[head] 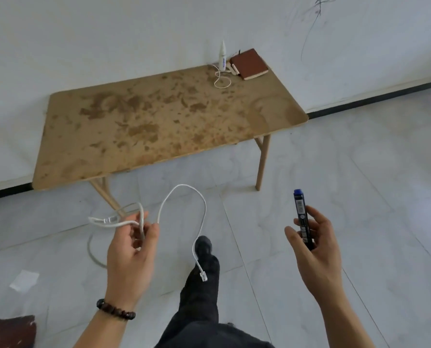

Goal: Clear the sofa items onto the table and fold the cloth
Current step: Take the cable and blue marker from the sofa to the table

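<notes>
Left hand (130, 249): clenched loosely on a white cable (142, 219), thumb and fingers pinching several gathered strands. One loop arched up and to the right of that grip, then dropped below it. Its clear plug (203, 275) hung free in front of the person's dark shoe (204, 247). A second plug end projected to the left of the grip. A dark beaded bracelet (115, 310) sat on that wrist.

Right hand (315, 249): grasping a blue-capped marker (301, 212), held near upright between thumb and fingers, cap end above the grip.

Both hands were over grey tiled floor (360, 197), well apart from each other, with the trouser leg and shoe between them.

Ahead of both grips stood a stained wooden table (159, 126) against a white wall (109, 33). The cable and marker had not reached it. Its near edge and the large area facing the hands carried only stains. At its far right corner, well beyond the right-hand grip, lay a brown notebook (249, 63). Just beside the notebook stood a white bottle (222, 55), and a thin white cord (220, 81) curled in front of the bottle.

Below and left of the left-hand grip, a scrap of white paper (23, 280) lay on the floor. A dark brown object (8, 330) sat in the corner of view, and I could not tell what it was.
</notes>
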The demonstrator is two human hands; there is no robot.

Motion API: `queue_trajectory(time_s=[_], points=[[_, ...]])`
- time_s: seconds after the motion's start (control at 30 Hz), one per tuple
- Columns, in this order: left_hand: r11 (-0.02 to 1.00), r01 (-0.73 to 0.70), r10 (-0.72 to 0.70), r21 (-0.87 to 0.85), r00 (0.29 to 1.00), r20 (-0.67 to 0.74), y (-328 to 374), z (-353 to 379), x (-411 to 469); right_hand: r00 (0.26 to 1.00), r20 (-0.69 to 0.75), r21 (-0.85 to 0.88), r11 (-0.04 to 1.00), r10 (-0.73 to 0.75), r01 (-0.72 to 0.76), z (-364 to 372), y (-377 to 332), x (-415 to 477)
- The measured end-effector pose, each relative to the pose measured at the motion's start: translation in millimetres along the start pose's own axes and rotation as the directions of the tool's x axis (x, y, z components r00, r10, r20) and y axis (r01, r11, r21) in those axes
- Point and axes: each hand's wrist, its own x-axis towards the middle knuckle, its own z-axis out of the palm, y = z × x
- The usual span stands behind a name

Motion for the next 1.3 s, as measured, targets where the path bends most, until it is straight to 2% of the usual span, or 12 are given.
queue_trajectory(time_s=[0.17, 0.3, 0.5, 0.67, 0.87, 0.93, 1.07, 1.17, 1.3], points=[[0.997, 0.059, -0.059, -0.053, 0.998, -0.004, -14, 71, 124, 0.999, 0.003, -0.047, 0.998, 0.037, -0.036, 48, -4, 126], [0.991, 0.099, -0.096, -0.088, 0.994, 0.044, -3, 125, 236, 0.998, 0.003, -0.083, 0.995, 0.058, -0.057, 80, -33, 229], [0.996, -0.053, 0.062, -0.078, 0.990, 0.124, 90, 191, 404, 0.999, -0.044, -0.047, 0.999, -0.022, 0.019, 113, -113, 390], [0.987, -0.148, 0.156, -0.065, 0.979, 0.133, 137, 244, 502, 0.998, -0.067, 0.026, 1.000, -0.002, 0.003, 130, -132, 488], [0.998, -0.062, 0.062, -0.012, 0.998, 0.022, 144, 337, 577, 0.996, 0.077, -0.042, 0.998, 0.053, -0.050, 151, -120, 624], [1.000, -0.010, 0.010, -0.016, 0.999, 0.034, 152, 361, 592, 0.990, 0.125, -0.058, 0.997, 0.065, -0.058, 154, -126, 665], [0.999, -0.013, 0.008, 0.050, 0.996, 0.087, 159, 408, 650, 0.973, 0.227, -0.105, 0.994, 0.050, -0.027, 172, -137, 758], [1.000, 0.000, 0.001, -0.023, 0.999, 0.040, 154, 435, 699, 0.960, 0.276, -0.140, 0.990, 0.048, -0.009, 195, -135, 812], [0.986, 0.043, -0.059, -0.164, 0.993, -0.097, 138, 467, 749, 0.951, 0.304, -0.166, 0.986, 0.056, -0.005, 227, -133, 862]])
